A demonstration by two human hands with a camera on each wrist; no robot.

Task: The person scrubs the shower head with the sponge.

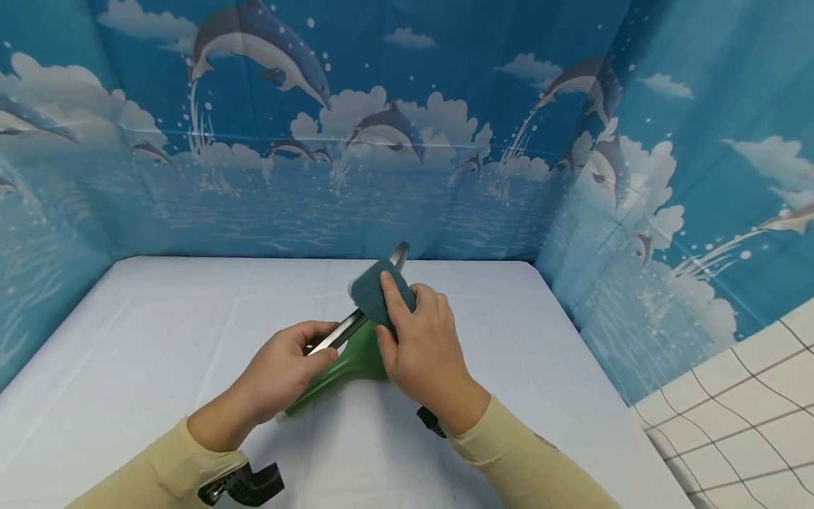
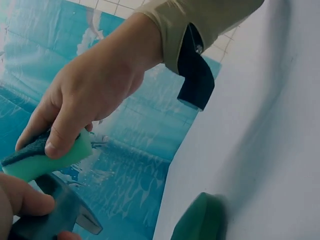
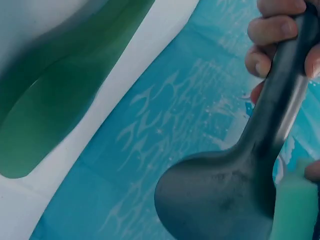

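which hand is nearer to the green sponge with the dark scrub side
Right. The right hand grips the green sponge with the dark scrub side, pressing it against the metal ladle. The left hand holds the ladle's handle lower down, apart from the sponge.

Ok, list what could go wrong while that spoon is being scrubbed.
1. The left hand grips only the handle end, so the spoon may twist under the sponge's pressure.
2. The green dish lies directly beneath on the table; a slipped spoon would likely hit it.
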